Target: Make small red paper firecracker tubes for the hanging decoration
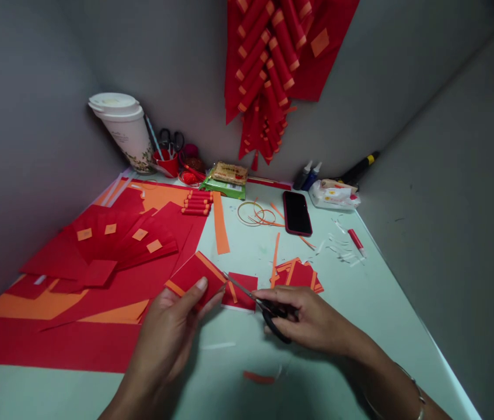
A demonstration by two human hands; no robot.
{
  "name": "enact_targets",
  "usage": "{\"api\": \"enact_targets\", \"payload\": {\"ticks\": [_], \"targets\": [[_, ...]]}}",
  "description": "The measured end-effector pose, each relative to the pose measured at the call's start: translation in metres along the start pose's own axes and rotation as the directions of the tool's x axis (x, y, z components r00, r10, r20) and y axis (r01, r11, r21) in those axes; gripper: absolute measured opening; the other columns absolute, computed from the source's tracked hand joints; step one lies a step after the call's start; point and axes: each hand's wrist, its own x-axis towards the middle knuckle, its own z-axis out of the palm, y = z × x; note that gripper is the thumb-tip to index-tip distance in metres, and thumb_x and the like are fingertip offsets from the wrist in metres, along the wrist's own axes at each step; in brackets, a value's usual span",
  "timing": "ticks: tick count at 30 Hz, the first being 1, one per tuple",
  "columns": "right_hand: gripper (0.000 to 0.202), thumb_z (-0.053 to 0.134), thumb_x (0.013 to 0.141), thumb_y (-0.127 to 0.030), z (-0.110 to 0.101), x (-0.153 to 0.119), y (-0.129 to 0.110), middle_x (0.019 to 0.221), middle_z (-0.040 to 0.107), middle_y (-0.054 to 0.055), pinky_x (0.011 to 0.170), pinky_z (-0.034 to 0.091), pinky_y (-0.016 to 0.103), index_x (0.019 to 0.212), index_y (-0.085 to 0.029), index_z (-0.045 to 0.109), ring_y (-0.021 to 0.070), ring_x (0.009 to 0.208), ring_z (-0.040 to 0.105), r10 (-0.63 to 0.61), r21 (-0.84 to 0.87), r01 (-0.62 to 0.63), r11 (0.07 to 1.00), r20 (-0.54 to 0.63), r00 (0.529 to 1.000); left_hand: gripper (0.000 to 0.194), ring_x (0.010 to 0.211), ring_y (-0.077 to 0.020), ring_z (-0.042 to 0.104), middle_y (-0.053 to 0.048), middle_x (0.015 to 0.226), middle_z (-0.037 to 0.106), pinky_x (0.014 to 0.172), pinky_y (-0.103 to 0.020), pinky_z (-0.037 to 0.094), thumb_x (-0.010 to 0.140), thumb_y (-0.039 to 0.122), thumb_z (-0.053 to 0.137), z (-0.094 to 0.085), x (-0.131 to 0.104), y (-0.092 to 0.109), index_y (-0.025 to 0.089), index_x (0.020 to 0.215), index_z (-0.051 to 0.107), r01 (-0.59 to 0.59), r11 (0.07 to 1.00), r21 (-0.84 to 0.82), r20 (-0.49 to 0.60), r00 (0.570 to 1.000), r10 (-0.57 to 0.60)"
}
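Taking the rectangular red paper card as the centre of the dial, with twelve toward the far wall, I see it pinched under the thumb of the left hand, those fingers closed on it above the pale green table. The right hand's fingers are wrapped around the black-handled metal scissors, blades at the card's corner; how far they are parted I can't tell.

The work looks well along, I'd judge: orange paper strips edge this card on two sides, and a heap of similar red-and-orange cards lies at three o'clock. Their edging seems largely done; trimming this card looks unfinished, and the heap remains unrolled. Small red paper rolls with orange ends sit at twelve, and many larger ones hang at one.

Counting: one card held, another red card flat just beside it at three, about four small rolls; the heaped cards overlap too much to number. There are two scissors, the second black-handled pair between eleven and twelve, and one dark phone at two.
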Motion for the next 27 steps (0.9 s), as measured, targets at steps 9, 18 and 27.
{"api": "enact_targets", "payload": {"ticks": [9,18,27], "targets": [[0.054,0.063,0.077,-0.015,0.0005,0.0004,0.0002,0.091,0.068,0.002,0.066,0.048,0.028,0.130,-0.027,0.065,0.0130,0.072,0.058,-0.024,-0.022,0.024,0.999,0.001,1.000,0.047,0.060,-0.0110,0.064,0.002,0.048,0.060,0.075,-0.027,0.063,0.062,0.021,0.088,0.0019,-0.0001,-0.0017,0.016,0.039,0.048,0.012,0.999,0.038,0.014,1.000,-0.013],[0.056,0.063,0.077,-0.015,0.0006,0.0002,-0.0007,0.092,0.066,0.003,0.066,0.049,0.029,0.131,-0.028,0.065,0.0148,0.074,0.059,-0.001,-0.030,0.001,1.000,0.004,1.000,0.047,0.061,-0.0113,0.064,0.002,0.049,0.059,0.079,-0.030,0.062,0.068,0.022,0.085,0.0007,-0.0012,-0.0015,0.017,0.039,0.049,0.008,0.999,0.052,0.043,0.999,-0.010],[0.055,0.062,0.077,-0.016,0.0001,-0.0005,-0.0014,0.088,0.065,0.002,0.065,0.047,0.028,0.131,-0.028,0.064,0.0138,0.073,0.057,-0.020,-0.041,0.020,0.999,0.007,1.000,0.035,0.066,-0.0140,0.069,-0.004,0.060,0.071,0.075,-0.026,0.062,0.067,0.025,0.085,0.0047,-0.0024,-0.0017,0.015,0.045,0.060,0.023,0.994,0.106,0.063,0.998,-0.030]]}}
